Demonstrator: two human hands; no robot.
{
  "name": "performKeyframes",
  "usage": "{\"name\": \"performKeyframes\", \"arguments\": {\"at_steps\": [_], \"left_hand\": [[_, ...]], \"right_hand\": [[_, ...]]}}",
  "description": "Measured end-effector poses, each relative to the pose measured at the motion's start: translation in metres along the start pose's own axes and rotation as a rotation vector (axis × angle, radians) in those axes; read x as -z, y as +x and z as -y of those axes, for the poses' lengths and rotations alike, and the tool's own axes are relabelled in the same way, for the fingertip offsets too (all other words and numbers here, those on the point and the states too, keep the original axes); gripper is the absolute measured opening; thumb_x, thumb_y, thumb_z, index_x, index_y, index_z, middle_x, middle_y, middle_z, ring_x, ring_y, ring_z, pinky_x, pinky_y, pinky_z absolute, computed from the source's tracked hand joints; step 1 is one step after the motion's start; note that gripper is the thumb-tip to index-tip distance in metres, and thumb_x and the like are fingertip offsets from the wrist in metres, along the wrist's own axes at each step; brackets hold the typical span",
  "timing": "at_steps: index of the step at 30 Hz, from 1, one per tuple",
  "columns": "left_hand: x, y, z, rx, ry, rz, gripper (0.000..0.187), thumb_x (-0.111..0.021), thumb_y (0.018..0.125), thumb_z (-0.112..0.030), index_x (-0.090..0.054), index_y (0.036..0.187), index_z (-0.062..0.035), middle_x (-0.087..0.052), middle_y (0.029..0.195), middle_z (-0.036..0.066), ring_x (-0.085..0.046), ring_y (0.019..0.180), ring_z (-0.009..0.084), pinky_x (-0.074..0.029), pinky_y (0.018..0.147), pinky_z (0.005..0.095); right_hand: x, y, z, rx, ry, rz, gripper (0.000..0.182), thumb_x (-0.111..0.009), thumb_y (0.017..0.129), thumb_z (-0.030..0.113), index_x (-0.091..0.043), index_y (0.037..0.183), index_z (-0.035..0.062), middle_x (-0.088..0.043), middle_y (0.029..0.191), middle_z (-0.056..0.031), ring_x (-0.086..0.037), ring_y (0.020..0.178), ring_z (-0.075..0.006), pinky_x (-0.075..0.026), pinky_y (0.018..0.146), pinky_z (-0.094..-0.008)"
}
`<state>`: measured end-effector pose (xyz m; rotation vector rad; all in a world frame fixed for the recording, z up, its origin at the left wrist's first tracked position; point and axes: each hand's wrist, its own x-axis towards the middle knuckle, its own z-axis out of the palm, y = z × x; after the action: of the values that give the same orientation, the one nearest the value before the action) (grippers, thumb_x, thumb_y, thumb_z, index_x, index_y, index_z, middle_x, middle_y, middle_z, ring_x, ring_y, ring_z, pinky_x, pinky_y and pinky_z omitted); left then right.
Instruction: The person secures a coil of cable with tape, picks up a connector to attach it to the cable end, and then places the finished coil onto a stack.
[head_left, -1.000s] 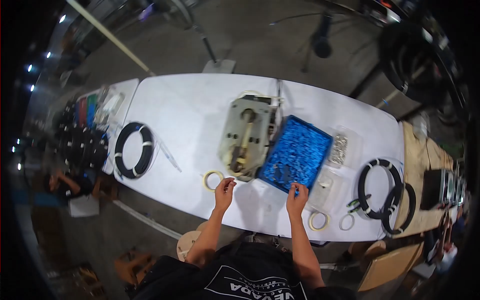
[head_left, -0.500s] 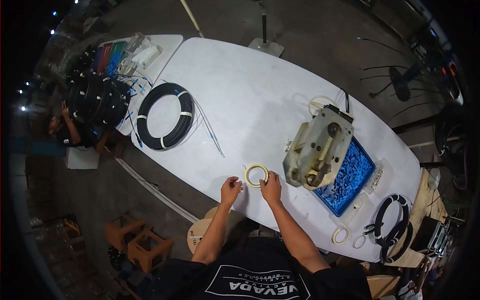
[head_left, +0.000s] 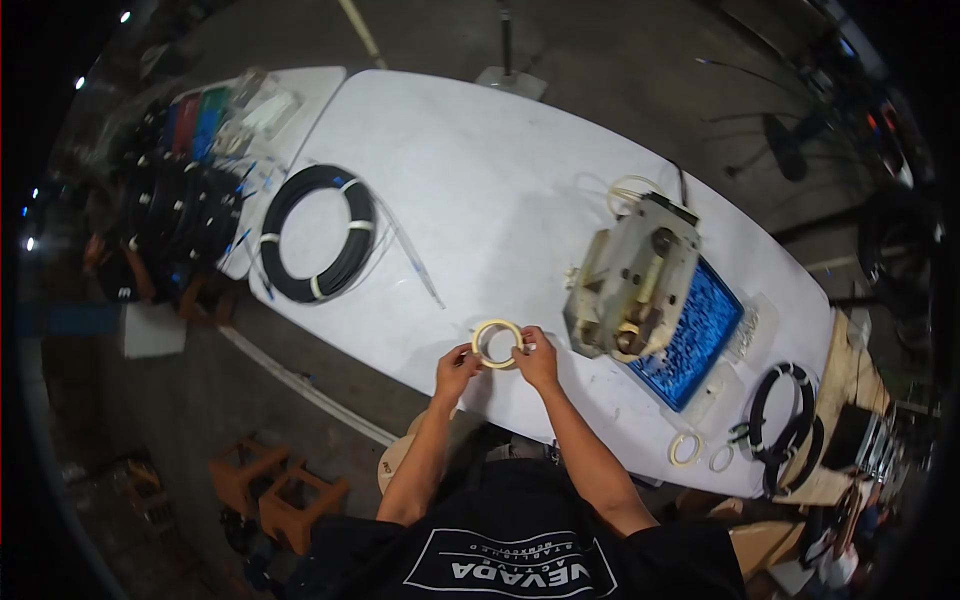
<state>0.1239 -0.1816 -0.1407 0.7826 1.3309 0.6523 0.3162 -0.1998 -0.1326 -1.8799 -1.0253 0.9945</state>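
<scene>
A cream roll of masking tape is held between my two hands just above the near edge of the white table. My right hand grips the roll's right side, fingers closed on the ring. At the lower left rim, my left hand is closed with its fingertips against the roll. Whether those fingertips also pinch a loose tape end cannot be made out. Left of my hands lies a coil of black cable, bound with white bands.
A metal bench machine stands right of my hands, beside a blue tray of small blue parts. Another tape roll and a smaller black cable coil lie at the right. Cable coils and a person are far left.
My left hand has come up to the tape roll and now touches its left rim; before, it was apart from it. The whole view has shifted slightly.
</scene>
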Motion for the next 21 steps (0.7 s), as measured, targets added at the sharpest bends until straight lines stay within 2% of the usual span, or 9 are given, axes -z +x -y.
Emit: {"name": "performKeyframes", "arguments": {"at_steps": [2, 4, 8, 14, 16, 19, 21], "left_hand": [[-0.003, -0.001, -0.007, 0.017, 0.128, 0.044, 0.036, -0.064, 0.089, -0.013, -0.059, 0.122, 0.0010, -0.067, 0.092, 0.007, -0.065, 0.082, 0.0133, -0.054, 0.068, 0.0257], [-0.018, -0.011, -0.022, 0.051, 0.186, 0.095, 0.032, -0.064, 0.089, -0.014, -0.061, 0.118, 0.0001, -0.066, 0.095, 0.006, -0.065, 0.084, 0.0142, -0.054, 0.068, 0.0264], [-0.063, -0.026, -0.025, 0.132, 0.223, 0.348, 0.030, -0.064, 0.090, -0.014, -0.058, 0.115, 0.0008, -0.064, 0.098, 0.009, -0.067, 0.086, 0.0175, -0.055, 0.071, 0.0290], [-0.164, -0.050, -0.005, 0.140, 0.333, 0.745, 0.030, -0.065, 0.090, -0.011, -0.057, 0.114, 0.0036, -0.065, 0.096, 0.011, -0.068, 0.084, 0.0199, -0.057, 0.073, 0.0305], [-0.200, -0.057, 0.010, 0.154, 0.399, 0.836, 0.030, -0.065, 0.090, -0.011, -0.057, 0.114, 0.0044, -0.066, 0.096, 0.012, -0.068, 0.082, 0.0203, -0.057, 0.071, 0.0304], [-0.258, -0.079, 0.033, 0.196, 0.560, 1.065, 0.034, -0.069, 0.088, -0.012, -0.056, 0.116, 0.0049, -0.066, 0.096, 0.013, -0.069, 0.080, 0.0198, -0.056, 0.069, 0.0295], [-0.293, -0.097, 0.054, 0.165, 0.604, 1.132, 0.035, -0.069, 0.088, -0.012, -0.056, 0.116, 0.0046, -0.066, 0.096, 0.012, -0.069, 0.079, 0.0193, -0.055, 0.068, 0.0288]], "right_hand": [[0.008, -0.005, -0.017, -0.082, 0.138, 0.083, 0.039, -0.072, 0.077, 0.005, -0.053, 0.112, 0.0083, -0.065, 0.084, -0.0093, -0.067, 0.071, -0.0165, -0.056, 0.064, -0.0310], [0.036, -0.020, -0.009, -0.172, 0.221, 0.129, 0.039, -0.072, 0.079, 0.006, -0.052, 0.113, 0.0080, -0.065, 0.085, -0.0098, -0.067, 0.073, -0.0170, -0.057, 0.062, -0.0313], [0.088, -0.058, -0.037, -0.290, 0.476, 0.109, 0.038, -0.071, 0.084, 0.006, -0.048, 0.114, 0.0057, -0.062, 0.088, -0.0104, -0.066, 0.067, -0.0172, -0.057, 0.059, -0.0305], [0.162, -0.149, -0.097, -0.399, 0.708, -0.188, 0.040, -0.071, 0.085, 0.006, -0.048, 0.117, 0.0044, -0.061, 0.088, -0.0101, -0.066, 0.068, -0.0179, -0.057, 0.060, -0.0297], [0.180, -0.186, -0.112, -0.407, 0.822, -0.389, 0.039, -0.069, 0.085, 0.004, -0.048, 0.119, 0.0033, -0.061, 0.090, -0.0103, -0.066, 0.069, -0.0180, -0.056, 0.060, -0.0293], [0.209, -0.239, -0.132, -0.508, 0.867, -0.588, 0.037, -0.067, 0.086, 0.003, -0.049, 0.118, 0.0026, -0.063, 0.090, -0.0102, -0.065, 0.070, -0.0173, -0.054, 0.060, -0.0288], [0.220, -0.264, -0.162, -0.476, 0.877, -0.688, 0.037, -0.067, 0.086, 0.003, -0.049, 0.118, 0.0022, -0.064, 0.089, -0.0100, -0.065, 0.070, -0.0167, -0.054, 0.060, -0.0284]]}}
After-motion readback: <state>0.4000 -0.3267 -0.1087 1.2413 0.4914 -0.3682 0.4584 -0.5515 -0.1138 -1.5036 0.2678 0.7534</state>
